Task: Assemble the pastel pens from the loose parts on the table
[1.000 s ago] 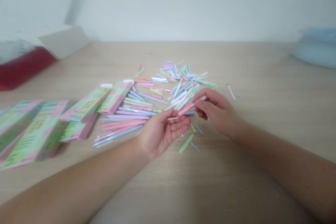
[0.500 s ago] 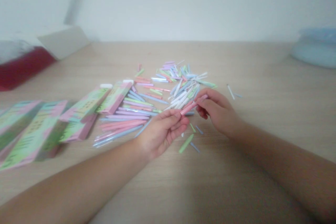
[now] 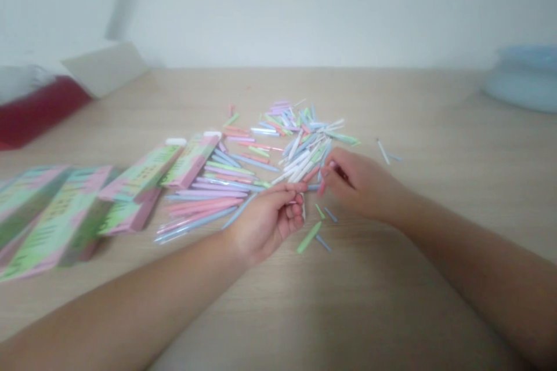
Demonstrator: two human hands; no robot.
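My left hand is closed in front of the pile, its thumb and fingertips pinched together. A small pale pink bit shows at its fingertips, too blurred to name. Close by on the right, my right hand has curled fingers around a slim pink pen barrel, which points down and is mostly hidden by the fingers. The hands are apart. Behind them lies a heap of white and pastel pen parts. Long purple pen barrels and pink ones lie left of my left hand.
Several pastel printed boxes lie at the left. A red and white open box stands farther back. A green piece and thin blue bits lie in front of the hands. A pale blue bundle sits at the far right.
The pink barrel was stretched between both hands; now it is in my right hand alone, tilted downward. My right hand has turned and its fingers have curled in. My left hand has barely moved.
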